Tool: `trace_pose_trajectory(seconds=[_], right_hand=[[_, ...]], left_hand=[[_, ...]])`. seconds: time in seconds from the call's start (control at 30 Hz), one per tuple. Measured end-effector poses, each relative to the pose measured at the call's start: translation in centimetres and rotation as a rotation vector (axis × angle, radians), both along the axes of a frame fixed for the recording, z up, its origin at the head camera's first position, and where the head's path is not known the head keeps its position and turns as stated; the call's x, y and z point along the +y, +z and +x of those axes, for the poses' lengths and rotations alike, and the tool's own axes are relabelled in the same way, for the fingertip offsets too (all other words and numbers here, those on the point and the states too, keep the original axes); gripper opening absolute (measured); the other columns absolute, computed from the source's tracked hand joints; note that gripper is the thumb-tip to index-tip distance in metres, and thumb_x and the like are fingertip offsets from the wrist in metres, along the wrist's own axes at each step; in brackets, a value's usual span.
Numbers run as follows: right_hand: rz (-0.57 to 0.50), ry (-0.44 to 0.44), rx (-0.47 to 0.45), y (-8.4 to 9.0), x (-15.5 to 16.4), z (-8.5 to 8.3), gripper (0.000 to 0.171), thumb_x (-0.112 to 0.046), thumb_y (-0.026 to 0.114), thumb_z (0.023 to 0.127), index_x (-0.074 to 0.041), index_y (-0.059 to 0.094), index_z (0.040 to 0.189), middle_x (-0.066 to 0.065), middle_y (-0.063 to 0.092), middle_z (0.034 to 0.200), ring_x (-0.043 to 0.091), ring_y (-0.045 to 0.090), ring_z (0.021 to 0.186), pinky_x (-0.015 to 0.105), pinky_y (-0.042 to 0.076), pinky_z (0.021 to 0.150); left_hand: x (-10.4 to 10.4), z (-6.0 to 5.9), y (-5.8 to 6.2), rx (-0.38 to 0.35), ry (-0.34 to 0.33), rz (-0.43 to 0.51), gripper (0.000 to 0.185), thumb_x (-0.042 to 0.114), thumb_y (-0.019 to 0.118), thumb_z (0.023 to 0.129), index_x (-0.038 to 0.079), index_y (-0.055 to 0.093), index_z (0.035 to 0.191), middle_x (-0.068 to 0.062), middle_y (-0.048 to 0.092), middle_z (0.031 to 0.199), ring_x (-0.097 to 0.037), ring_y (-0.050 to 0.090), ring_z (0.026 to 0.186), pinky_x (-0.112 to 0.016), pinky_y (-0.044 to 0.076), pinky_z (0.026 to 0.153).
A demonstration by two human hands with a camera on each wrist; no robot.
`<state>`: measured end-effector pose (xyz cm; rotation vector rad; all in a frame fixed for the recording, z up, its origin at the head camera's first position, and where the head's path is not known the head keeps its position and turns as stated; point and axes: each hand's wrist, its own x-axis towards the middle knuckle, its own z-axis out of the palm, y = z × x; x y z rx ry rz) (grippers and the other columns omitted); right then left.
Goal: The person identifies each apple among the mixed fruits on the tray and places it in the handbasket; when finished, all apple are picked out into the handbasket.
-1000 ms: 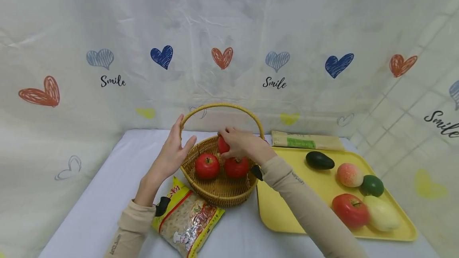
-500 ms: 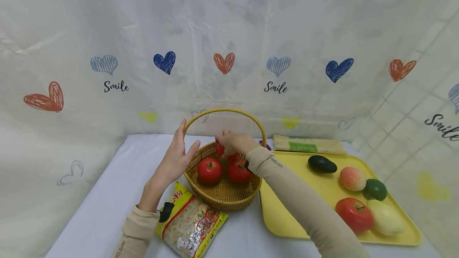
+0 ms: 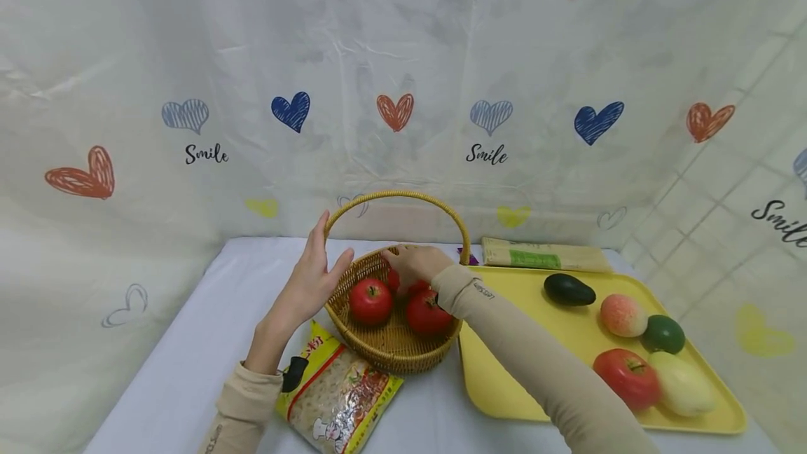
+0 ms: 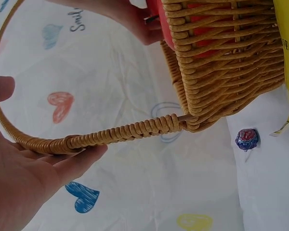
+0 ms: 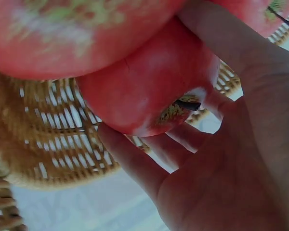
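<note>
A wicker basket [image 3: 391,359] with a tall arched handle [image 3: 397,194] stands mid-table. My right hand [image 3: 415,266] reaches into its back part and grips a red apple [image 5: 147,84], fingers and thumb around its sides. In the head view that apple is mostly hidden behind the hand. Two more red apples, a left one [image 3: 370,302] and a right one [image 3: 429,314], lie in front of it in the basket. My left hand [image 3: 310,282] is at the handle's left side. Its extended fingers touch the handle from outside [image 4: 82,161], while the thumb stands apart.
A yellow bag of dry food [image 3: 340,398] lies before the basket. The yellow tray [image 3: 504,349] at right holds an avocado [image 3: 569,289], peach [image 3: 623,315], dark green fruit [image 3: 663,334], large apple [image 3: 627,378] and pale yellow fruit [image 3: 682,384]. Behind lies a paper package [image 3: 545,256].
My right hand has lowered the apple deeper into the back of the basket. The right-hand apple has shifted slightly. My left hand stays at the handle; the whole head view has tilted a little.
</note>
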<state>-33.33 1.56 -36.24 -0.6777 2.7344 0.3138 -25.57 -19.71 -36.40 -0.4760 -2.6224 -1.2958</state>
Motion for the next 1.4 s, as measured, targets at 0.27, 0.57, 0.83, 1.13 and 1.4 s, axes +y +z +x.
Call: trace_pose_trajectory(seconds=[0.27,0.57,0.83,1.13,1.4], right_hand=[[-0.043,-0.068,-0.082,-0.6,1.0,-0.6,0.094,-0.045,0.077,0.091,-0.026,0.023,0.165,0.009,0.026,0.17,0.027,0.033,0.156,0.048,0.043,0.118],[-0.053,-0.022,-0.052,-0.8,1.2,0.2,0.08,-0.047,0.072,0.094,-0.025,0.034,0.161,0.009,0.034,0.165,0.027,0.03,0.156,0.047,0.042,0.118],[-0.137,0.11,0.077,-0.6,2.9,1.9,0.061,-0.043,0.066,0.1,-0.014,0.046,0.149,0.014,0.043,0.153,0.031,0.043,0.143,0.045,0.045,0.116],[-0.416,0.32,0.334,-0.8,8.3,7.3,0.041,-0.025,0.067,0.101,-0.009,0.058,0.138,0.01,0.058,0.138,0.029,0.054,0.13,0.044,0.054,0.103],[-0.524,0.279,0.419,-2.2,14.1,12.2,0.044,-0.023,0.074,0.096,-0.013,0.061,0.136,0.004,0.061,0.138,0.024,0.057,0.13,0.046,0.052,0.106]], left_hand=[[0.2,-0.1,-0.1,0.005,0.01,-0.008,0.09,0.057,0.048,0.105,0.024,-0.009,0.166,-0.012,0.002,0.174,-0.041,0.017,0.159,-0.065,0.027,0.123],[-0.1,-0.1,-0.3,-0.005,0.005,-0.014,0.089,0.057,0.046,0.105,0.027,-0.012,0.165,-0.009,-0.001,0.175,-0.04,0.013,0.16,-0.065,0.026,0.123],[-0.1,-0.4,-0.6,-0.006,-0.009,-0.006,0.089,0.058,0.046,0.105,0.026,-0.012,0.165,-0.008,-0.002,0.175,-0.039,0.012,0.16,-0.065,0.026,0.123],[-0.1,-0.4,-0.2,0.017,-0.018,-0.023,0.088,0.054,0.046,0.106,0.021,-0.01,0.166,-0.013,0.001,0.174,-0.044,0.022,0.156,-0.064,0.035,0.119],[0.0,-0.5,-0.3,0.017,-0.022,-0.005,0.088,0.055,0.046,0.106,0.023,-0.01,0.166,-0.011,0.0,0.174,-0.042,0.026,0.155,-0.062,0.046,0.109]])
